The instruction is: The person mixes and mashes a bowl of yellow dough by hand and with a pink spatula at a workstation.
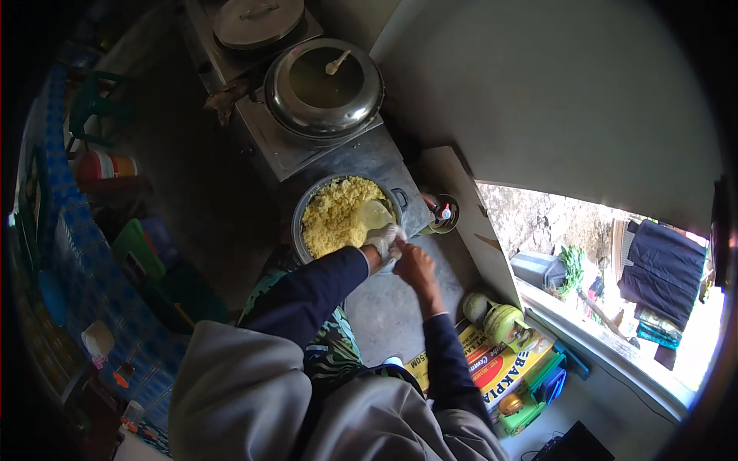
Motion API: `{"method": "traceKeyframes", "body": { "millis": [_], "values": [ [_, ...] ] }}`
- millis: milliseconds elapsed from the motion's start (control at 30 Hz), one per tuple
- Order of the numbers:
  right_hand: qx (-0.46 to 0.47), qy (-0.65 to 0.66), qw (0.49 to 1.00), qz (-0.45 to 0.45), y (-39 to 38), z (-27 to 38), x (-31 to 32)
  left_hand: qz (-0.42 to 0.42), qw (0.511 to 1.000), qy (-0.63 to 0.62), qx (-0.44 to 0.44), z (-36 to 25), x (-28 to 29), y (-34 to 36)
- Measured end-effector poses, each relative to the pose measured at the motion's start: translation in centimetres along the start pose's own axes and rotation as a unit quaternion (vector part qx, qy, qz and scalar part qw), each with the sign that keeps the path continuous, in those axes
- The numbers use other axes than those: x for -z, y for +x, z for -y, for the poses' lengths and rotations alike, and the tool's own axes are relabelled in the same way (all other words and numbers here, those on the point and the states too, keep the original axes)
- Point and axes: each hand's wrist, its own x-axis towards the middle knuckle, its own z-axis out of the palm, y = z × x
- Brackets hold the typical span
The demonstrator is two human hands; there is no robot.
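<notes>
In front of me stands a grey metal pot (298,238) filled with a yellow, crumbly food like yellow rice (334,219). My left hand (380,242) wears a thin whitish glove and is over the pot's near right rim. Beyond it, on the food, rests a translucent rounded thing (374,215), perhaps a plastic scoop or bag. My bare right hand (416,269) comes in from the right, its fingers closed right against the gloved hand. Whatever lies between the two hands is too small and covered to tell.
Beyond the pot, a large steel pot with a glass-centred lid (324,115) sits on a metal stove (280,154). Another lidded pot (257,19) stands farther back. To the right are green gas cylinders (503,326), a yellow printed box (500,373) and a low window ledge (600,346).
</notes>
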Motion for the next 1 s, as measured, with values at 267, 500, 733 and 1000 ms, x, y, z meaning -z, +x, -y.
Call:
{"method": "traceKeyframes", "body": {
  "millis": [267, 500, 733, 1000],
  "values": [
    [0.104, -0.102, 0.988, 0.056, 10.0, 0.4, 1.7, 0.199, 0.969, -0.021, -0.142, -5.7, -1.1, 0.6],
    [-0.055, 0.088, 0.993, 0.049, 4.9, 3.9, -3.5, -0.075, 0.988, 0.114, -0.078, -3.5, 6.2, 2.6],
    [-0.011, 0.054, 0.998, 0.033, 2.5, 1.7, 0.0, -0.070, 0.997, 0.018, 0.001, -3.0, 1.7, -0.1],
    [0.114, -0.091, 0.989, 0.020, 10.4, 3.4, -0.1, 0.172, 0.961, -0.025, -0.215, -6.0, 2.1, 1.1]
  ]
}}
